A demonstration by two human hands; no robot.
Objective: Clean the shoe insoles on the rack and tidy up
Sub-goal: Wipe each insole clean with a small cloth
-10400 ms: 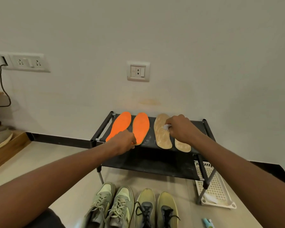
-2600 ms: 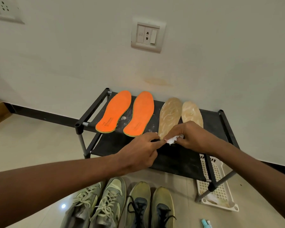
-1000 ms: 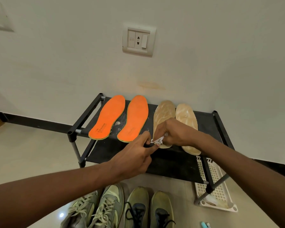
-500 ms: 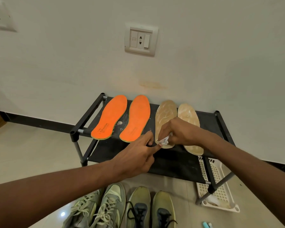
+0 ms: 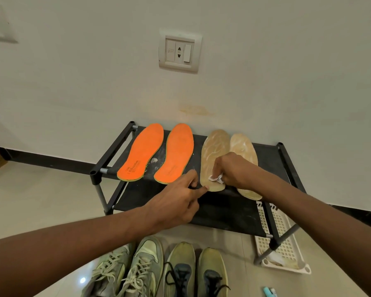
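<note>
A: Head view: which step is this?

B: Wiping. The right hand pinches a crumpled white wipe against the heel of the left tan insole on the shoe rack; the left hand pins that heel with a fingertip.

A: Next?

B: Probably strokes toward the toe. The right fingers are mostly hidden behind the hand.

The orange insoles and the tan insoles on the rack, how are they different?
The orange insoles are bright, plain orange with small printing near the heel; the tan insoles are pale brown with whitish streaks. No hand touches the orange insoles, while the right hand presses a small white wipe on a tan one and the left hand steadies its heel. Both pairs lie flat on the rack.
</note>
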